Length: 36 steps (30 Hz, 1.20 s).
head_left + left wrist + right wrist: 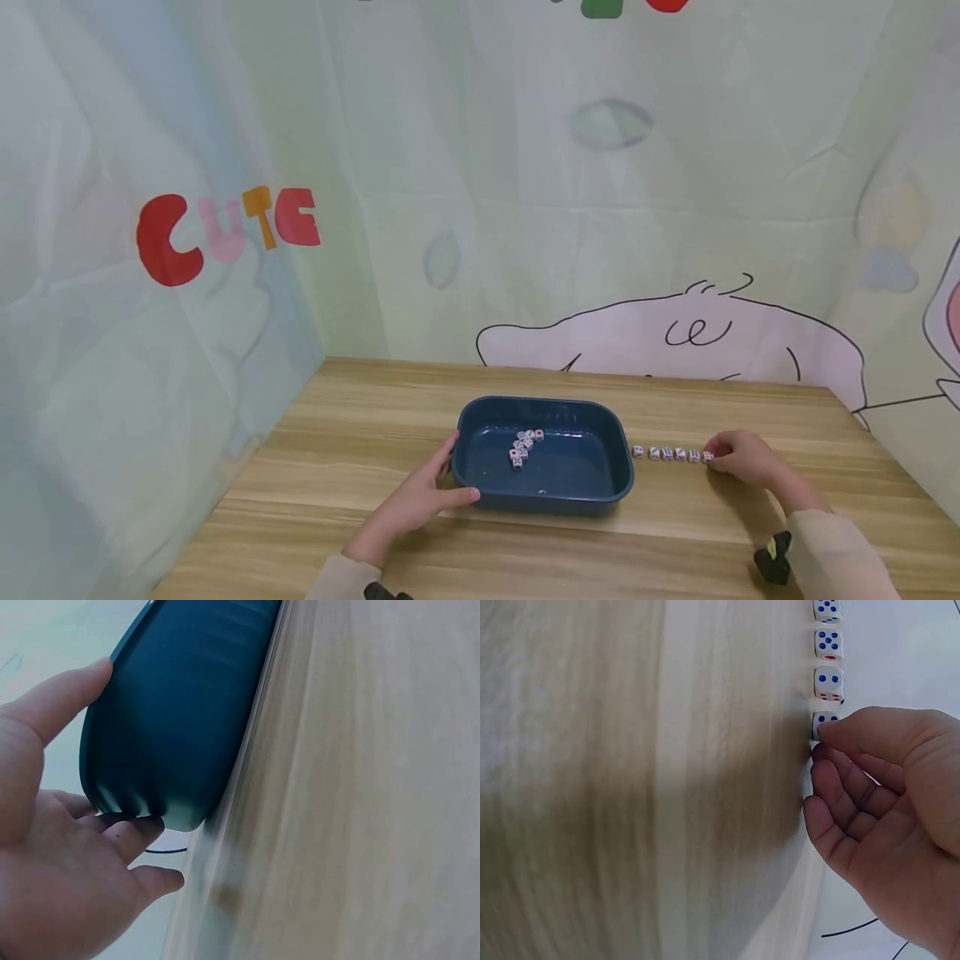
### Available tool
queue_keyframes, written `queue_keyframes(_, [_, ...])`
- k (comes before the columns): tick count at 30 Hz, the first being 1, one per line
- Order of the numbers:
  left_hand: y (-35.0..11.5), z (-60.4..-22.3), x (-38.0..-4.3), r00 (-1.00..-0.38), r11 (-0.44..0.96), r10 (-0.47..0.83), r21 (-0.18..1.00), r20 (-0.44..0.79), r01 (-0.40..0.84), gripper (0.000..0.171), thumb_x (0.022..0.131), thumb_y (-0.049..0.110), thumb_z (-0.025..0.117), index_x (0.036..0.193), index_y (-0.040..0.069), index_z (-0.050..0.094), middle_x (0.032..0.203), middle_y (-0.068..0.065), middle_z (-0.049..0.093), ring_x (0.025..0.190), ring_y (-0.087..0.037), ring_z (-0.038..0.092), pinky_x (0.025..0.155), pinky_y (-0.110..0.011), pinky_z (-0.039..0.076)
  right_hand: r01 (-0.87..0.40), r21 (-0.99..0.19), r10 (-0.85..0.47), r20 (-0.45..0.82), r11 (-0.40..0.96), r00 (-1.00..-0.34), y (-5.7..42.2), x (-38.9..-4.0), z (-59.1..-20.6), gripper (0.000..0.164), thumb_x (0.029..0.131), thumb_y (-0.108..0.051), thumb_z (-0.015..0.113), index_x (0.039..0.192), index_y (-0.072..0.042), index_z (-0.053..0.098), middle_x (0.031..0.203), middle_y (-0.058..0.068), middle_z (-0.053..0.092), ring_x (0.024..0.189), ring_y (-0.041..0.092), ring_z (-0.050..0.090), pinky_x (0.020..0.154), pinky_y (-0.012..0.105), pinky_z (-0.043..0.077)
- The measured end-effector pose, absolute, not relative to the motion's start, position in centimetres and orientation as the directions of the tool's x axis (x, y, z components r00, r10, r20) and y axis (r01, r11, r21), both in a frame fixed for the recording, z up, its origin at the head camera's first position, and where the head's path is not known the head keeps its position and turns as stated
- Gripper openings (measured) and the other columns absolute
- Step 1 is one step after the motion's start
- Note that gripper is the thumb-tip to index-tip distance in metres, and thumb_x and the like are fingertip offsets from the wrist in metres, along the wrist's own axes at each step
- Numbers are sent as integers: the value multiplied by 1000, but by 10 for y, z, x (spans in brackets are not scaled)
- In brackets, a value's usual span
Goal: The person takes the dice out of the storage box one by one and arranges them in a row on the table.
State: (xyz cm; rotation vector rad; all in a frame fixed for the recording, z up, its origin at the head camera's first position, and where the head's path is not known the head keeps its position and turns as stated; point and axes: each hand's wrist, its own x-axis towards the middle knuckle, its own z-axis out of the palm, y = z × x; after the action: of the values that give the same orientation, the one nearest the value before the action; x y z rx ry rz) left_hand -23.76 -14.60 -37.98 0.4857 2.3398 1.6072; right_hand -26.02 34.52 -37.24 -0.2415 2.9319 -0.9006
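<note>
A dark blue tray (543, 502) sits on the table with several white dice (522, 446) clustered inside, left of its middle. My left hand (422, 498) grips its near left corner; in the left wrist view the thumb is on the rim and the fingers (135, 834) bend about the end wall. To the right of the tray, several dice (667, 454) stand in a straight row. My right hand (746, 460) pinches the die (708, 457) at the row's right end between thumb and forefinger. The right wrist view shows that die (823, 722) partly covered by the thumb, beside its neighbour.
The wood-grained table (360, 400) meets a printed cloth backdrop (465, 208) at the back and on the left. A black wrist device (774, 558) is on my right sleeve, and another (386, 592) shows at the left sleeve.
</note>
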Motion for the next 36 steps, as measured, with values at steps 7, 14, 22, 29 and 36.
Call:
queue_keyframes(7, [-146, -382, -239, -911, 333, 412, 933, -18, 132, 96, 85, 25, 75, 155, 6, 12, 157, -24, 18, 141, -42, 24, 113, -57, 19, -130, -523, -160, -12, 842, -987, 347, -260, -366, 17, 80, -5, 68, 91, 7, 64, 81, 5, 63, 74, 15, 53, 64, 30, 46])
queue_keyframes(14, [-148, -382, -239, -911, 326, 413, 936, -11, 136, 96, 84, 24, 76, 155, 5, 13, 157, -25, 17, 142, -43, 22, 114, -57, 18, -204, -479, -197, 66, 854, -978, 338, -262, -347, 24, 83, -6, 65, 99, 11, 64, 85, 8, 64, 79, 18, 57, 67, 34, 49])
queue_keyframes(22, [-146, -382, -239, -911, 331, 412, 934, -14, 135, 96, 85, 25, 75, 155, 5, 12, 157, -25, 17, 141, -44, 22, 113, -57, 19, -223, -512, -221, 66, 830, -973, 308, -268, -317, 30, 90, -13, 64, 110, 8, 62, 95, 12, 66, 87, 23, 61, 73, 38, 52])
queue_keyframes(29, [-147, -380, -238, -912, 330, 410, 935, -14, 134, 96, 85, 24, 75, 155, 6, 12, 156, -25, 18, 141, -43, 23, 113, -58, 20, -254, -551, -240, 100, 795, -966, 282, -276, -309, 30, 91, -14, 64, 112, 7, 63, 98, 13, 67, 90, 24, 62, 76, 40, 54])
queue_keyframes(36, [-146, -380, -235, -918, 348, 396, 927, -13, 137, 97, 84, 25, 76, 155, 6, 13, 154, -27, 23, 140, -44, 26, 112, -61, 19, -264, -608, -251, 107, 749, -962, 254, -286, -314, 27, 92, -13, 64, 112, 5, 64, 98, 11, 67, 90, 22, 62, 76, 38, 54])
